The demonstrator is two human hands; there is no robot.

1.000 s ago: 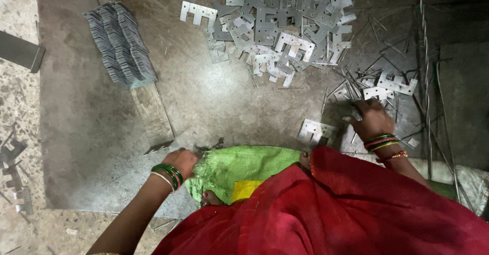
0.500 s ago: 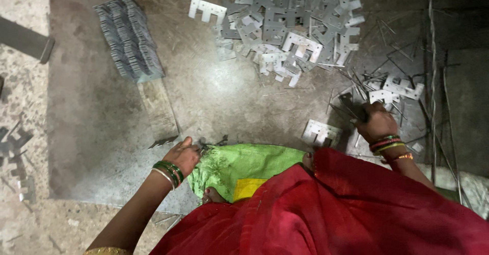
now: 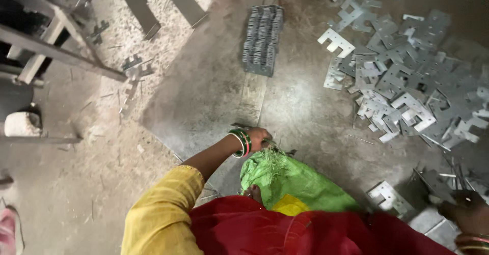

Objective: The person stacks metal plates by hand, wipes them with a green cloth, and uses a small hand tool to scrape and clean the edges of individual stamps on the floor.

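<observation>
Bright green sack [image 3: 300, 183], grey metal brackets [image 3: 407, 82], green-and-red bangles [image 3: 241, 142], yellow sleeve [image 3: 160, 209].

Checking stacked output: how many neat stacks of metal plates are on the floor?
1: the stack of plates stands at top centre, beyond the left hand. Loose plates lie scattered right; others may be hidden.

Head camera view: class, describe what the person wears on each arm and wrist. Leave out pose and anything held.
The left arm has a short mustard-yellow sleeve with a patterned edge near the elbow. At the wrist by the left hand sit stacked bangles, green, red and white. The right hand is half cut off by the frame; its wrist shows gold and green bangles. No sleeve shows there.
</observation>
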